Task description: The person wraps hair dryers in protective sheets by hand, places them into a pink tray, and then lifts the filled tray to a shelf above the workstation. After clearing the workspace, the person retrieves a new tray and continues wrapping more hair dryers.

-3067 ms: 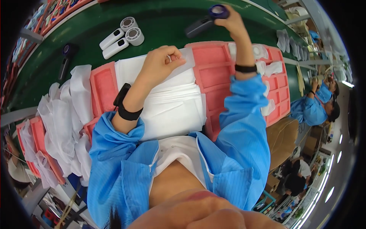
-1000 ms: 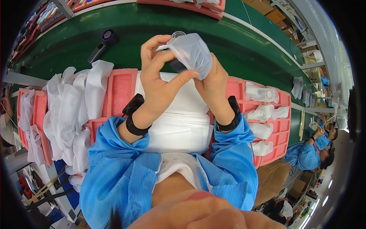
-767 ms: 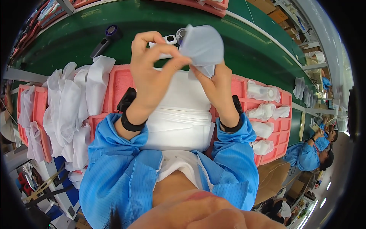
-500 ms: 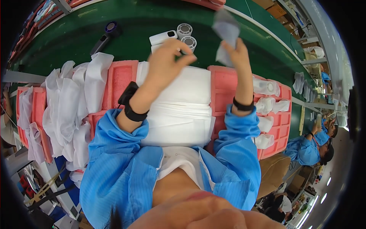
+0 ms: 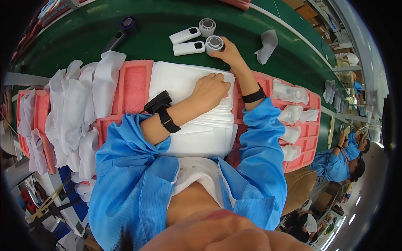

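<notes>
Two white handheld fans with round grey-rimmed heads lie side by side on the green table. My right hand (image 5: 228, 52) is closed around the head of the nearer fan (image 5: 189, 48); the farther fan (image 5: 184, 35) lies just behind it. Over the right part of a stack of thin white bags (image 5: 184, 79) rests my left hand (image 5: 211, 91), its fingers curled together. Whether a bag is pinched under those fingertips is hidden. To the right of my right hand, a fan in a translucent bag (image 5: 267, 46) lies on the table.
Pink foam trays (image 5: 312, 138) flank the stack, with several bagged pieces in the right one and a heap of bagged pieces (image 5: 69, 113) over the left. A dark fan (image 5: 115, 41) lies at the far left. Co-workers in blue (image 5: 333, 163) sit at the right.
My right hand has let go of the bagged piece on the table and moved left onto the nearer fan. My left hand has come down from near the fans onto the bag stack.
</notes>
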The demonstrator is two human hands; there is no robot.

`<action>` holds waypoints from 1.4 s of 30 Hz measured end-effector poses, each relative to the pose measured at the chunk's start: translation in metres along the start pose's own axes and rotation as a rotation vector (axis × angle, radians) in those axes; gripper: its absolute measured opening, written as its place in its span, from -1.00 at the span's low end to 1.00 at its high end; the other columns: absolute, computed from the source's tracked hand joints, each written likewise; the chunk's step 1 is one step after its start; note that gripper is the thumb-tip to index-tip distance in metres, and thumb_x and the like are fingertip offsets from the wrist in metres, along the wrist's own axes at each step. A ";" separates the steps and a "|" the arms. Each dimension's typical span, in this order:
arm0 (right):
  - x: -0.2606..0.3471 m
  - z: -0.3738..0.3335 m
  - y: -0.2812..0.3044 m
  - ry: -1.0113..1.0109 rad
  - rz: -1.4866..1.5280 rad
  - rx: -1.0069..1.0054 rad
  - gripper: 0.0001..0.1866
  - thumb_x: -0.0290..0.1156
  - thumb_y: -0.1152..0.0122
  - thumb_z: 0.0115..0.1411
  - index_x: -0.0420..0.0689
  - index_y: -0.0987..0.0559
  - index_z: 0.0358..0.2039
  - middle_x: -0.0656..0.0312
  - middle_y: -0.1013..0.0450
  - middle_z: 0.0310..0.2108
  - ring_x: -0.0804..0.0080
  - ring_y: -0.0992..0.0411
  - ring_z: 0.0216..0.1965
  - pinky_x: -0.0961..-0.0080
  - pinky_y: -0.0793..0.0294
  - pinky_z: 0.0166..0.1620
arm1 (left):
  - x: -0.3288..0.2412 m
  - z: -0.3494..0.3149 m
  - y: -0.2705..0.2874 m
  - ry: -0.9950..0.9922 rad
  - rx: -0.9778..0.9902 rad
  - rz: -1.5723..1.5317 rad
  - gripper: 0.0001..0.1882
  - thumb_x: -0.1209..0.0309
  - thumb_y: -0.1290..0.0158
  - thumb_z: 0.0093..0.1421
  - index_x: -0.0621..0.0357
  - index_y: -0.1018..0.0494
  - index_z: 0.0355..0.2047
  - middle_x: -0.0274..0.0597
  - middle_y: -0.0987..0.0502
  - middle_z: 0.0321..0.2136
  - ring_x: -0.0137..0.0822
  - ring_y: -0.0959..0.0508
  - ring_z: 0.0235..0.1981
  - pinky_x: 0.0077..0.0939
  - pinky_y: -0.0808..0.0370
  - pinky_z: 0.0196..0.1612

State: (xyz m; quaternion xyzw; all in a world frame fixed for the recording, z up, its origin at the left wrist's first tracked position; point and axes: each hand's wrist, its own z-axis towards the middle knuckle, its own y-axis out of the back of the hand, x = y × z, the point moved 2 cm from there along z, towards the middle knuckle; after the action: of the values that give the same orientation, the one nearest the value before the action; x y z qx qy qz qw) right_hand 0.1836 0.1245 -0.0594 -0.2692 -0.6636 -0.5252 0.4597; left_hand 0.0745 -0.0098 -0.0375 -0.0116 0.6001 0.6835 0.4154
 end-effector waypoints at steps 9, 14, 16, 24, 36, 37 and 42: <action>0.068 -0.051 0.072 0.244 0.325 -0.292 -0.36 -0.37 -0.34 -0.28 -0.24 -0.36 -0.11 0.15 -0.40 -0.28 0.44 -0.37 -0.23 0.51 -0.34 -0.11 | 0.031 0.008 0.052 0.152 -0.108 -0.690 -0.89 0.42 -0.17 -0.02 0.14 -0.50 -0.47 -0.27 -0.46 -0.54 -0.43 -0.40 -0.56 -0.57 -0.34 -0.49; 0.104 -0.106 0.118 0.513 0.338 -0.288 -0.38 -0.32 -0.31 -0.29 -0.22 -0.34 -0.16 0.15 -0.37 -0.25 0.44 -0.34 -0.24 0.48 -0.32 -0.09 | 0.031 0.010 0.086 0.236 -0.298 -0.852 -0.88 0.41 -0.17 -0.01 0.17 -0.51 -0.46 -0.34 -0.49 -0.55 -0.56 -0.31 -0.65 -0.65 -0.26 -0.58; 0.111 -0.107 0.116 0.574 0.292 -0.270 -0.39 -0.31 -0.31 -0.30 -0.22 -0.34 -0.18 0.14 -0.36 -0.25 0.44 -0.34 -0.24 0.48 -0.31 -0.08 | 0.027 0.009 0.093 0.252 -0.347 -0.849 -0.88 0.42 -0.17 0.01 0.18 -0.50 -0.45 -0.35 -0.49 -0.54 -0.58 -0.31 -0.65 -0.66 -0.26 -0.58; 0.127 -0.091 0.051 0.568 0.002 -0.248 -0.39 -0.50 -0.33 -0.42 -0.19 -0.32 -0.25 0.19 -0.35 -0.28 0.47 -0.36 -0.34 0.63 -0.35 -0.25 | 0.017 0.001 0.118 0.308 -0.594 -1.076 -0.92 0.45 -0.09 0.12 0.21 -0.48 -0.43 -0.37 -0.50 -0.49 -0.59 -0.39 -0.53 -0.74 -0.29 -0.45; 0.138 -0.094 0.005 0.969 -0.472 -0.557 -0.36 -0.57 -0.45 -0.41 -0.25 -0.45 -0.18 0.10 -0.29 -0.22 0.26 -0.35 -0.28 0.56 -0.36 -0.27 | 0.028 0.000 0.119 0.193 -0.655 -1.225 -0.91 0.49 -0.09 0.13 0.27 -0.51 -0.40 -0.38 -0.46 -0.50 -0.60 -0.40 -0.44 -0.76 -0.29 -0.36; 0.138 -0.094 0.003 0.968 -0.459 -0.533 -0.33 -0.57 -0.45 -0.40 -0.26 -0.44 -0.14 0.10 -0.29 -0.22 0.26 -0.34 -0.28 0.56 -0.36 -0.27 | 0.029 -0.001 0.119 0.182 -0.665 -1.028 -0.92 0.50 -0.09 0.11 0.28 -0.51 -0.40 -0.38 -0.45 -0.52 -0.60 -0.40 -0.45 -0.75 -0.29 -0.39; 0.128 -0.085 -0.014 0.944 -0.478 -0.459 -0.18 -0.55 -0.45 -0.43 -0.28 -0.39 0.00 0.08 -0.29 -0.22 0.23 -0.33 -0.29 0.51 -0.37 -0.31 | 0.010 -0.001 0.116 0.174 -0.702 -1.021 -0.93 0.55 -0.14 0.03 0.30 -0.52 -0.44 -0.34 -0.43 -0.59 -0.56 -0.42 -0.54 -0.68 -0.30 -0.54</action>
State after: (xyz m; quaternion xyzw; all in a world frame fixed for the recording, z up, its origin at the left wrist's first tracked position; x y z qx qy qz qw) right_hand 0.1446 0.0241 0.0505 0.0591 -0.2982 -0.8082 0.5044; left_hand 0.0000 0.0029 0.0515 -0.4883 0.2903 0.5518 0.6106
